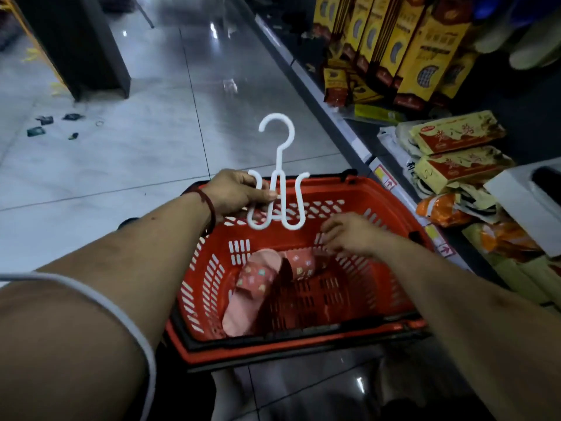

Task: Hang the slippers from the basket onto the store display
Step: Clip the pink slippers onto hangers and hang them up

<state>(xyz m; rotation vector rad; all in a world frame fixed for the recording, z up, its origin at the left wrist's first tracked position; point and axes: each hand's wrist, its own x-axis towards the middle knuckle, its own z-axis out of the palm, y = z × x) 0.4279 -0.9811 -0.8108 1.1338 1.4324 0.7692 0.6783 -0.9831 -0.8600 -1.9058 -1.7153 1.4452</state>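
Observation:
A red plastic basket (358, 192) stands on the floor in front of me. Two pink slippers with small coloured squares lie inside it: one (249, 293) along the left wall, the other (302, 264) beside it toward the middle. My left hand (239, 192) grips a white plastic slipper hanger (277, 180) upright over the basket's far rim, hook pointing up. My right hand (349, 235) reaches down into the basket just right of the slippers, fingers spread and holding nothing.
Shelves (358, 141) run along the right with yellow boxes (425, 50) and packets (455, 138). A dark shelving unit (76, 47) stands at the back left. Small scraps (45, 123) litter the grey tiled floor (136, 153).

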